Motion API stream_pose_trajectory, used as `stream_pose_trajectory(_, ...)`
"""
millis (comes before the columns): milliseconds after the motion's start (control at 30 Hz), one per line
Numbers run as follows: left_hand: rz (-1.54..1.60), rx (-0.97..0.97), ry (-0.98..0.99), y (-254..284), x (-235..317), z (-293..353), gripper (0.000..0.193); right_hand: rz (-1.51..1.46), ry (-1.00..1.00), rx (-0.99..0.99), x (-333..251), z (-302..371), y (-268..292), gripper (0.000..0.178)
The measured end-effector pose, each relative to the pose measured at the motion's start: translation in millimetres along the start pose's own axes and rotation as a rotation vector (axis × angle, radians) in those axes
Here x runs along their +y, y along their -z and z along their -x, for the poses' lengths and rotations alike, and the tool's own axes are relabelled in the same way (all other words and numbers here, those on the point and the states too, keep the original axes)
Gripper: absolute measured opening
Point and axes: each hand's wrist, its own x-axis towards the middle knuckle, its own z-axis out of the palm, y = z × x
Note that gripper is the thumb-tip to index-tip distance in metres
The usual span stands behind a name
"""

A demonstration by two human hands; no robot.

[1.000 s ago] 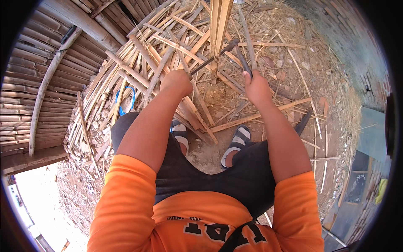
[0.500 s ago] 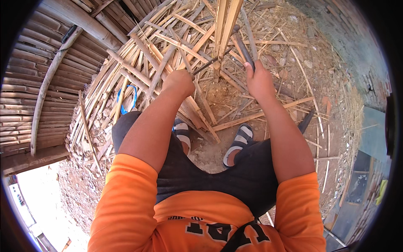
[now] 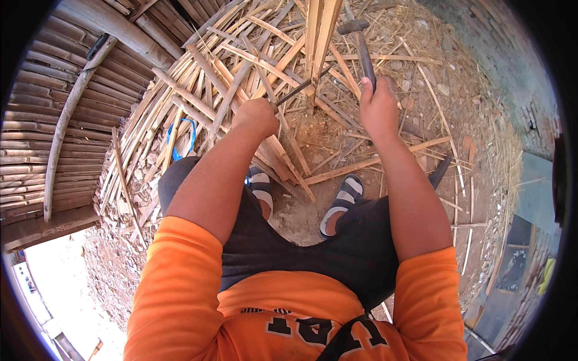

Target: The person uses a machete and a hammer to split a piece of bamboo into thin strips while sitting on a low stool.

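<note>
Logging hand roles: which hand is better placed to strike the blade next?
Likely the right: the right hand grips the hammer, clear of the blade. The left hand is occupied, holding the blade at the upright wood.

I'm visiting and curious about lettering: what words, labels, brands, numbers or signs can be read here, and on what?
Orange shirt, large print: dark letters with pale outlines, partly crossed by a black strap; I won't copy them out.
Same shirt, small line of dark lettering: too small to read.
Hammer in the right hand: no lettering visible.
Dark bar in the left hand: none visible.
</note>
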Motion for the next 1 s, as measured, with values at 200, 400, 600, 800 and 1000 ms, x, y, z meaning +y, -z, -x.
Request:
stream_pose_trajectory(200,-0.032,-0.026,-0.023,-2,5,-3,0.034,0.06,-0.109,-0.214,17,28,-21,0.037)
stream_pose_trajectory(400,0.031,0.078,-0.05,-24,-12,-20,0.028,0.073,-0.058,-0.179,12,4,-7,0.038)
stream_pose_trajectory(600,0.028,0.0,-0.009,-15,-5,-18,0.032,0.023,-0.126,-0.107,-8,3,11,0.037)
stream_pose_trajectory(800,0.056,0.063,0.013,-19,-7,-16,0.029,0.198,-0.027,-0.264,22,23,-21,0.034)
stream_pose_trajectory(1000,0.093,0.028,0.036,-15,-9,-17,0.03,0.006,-0.032,-0.008,1,2,0,0.036)
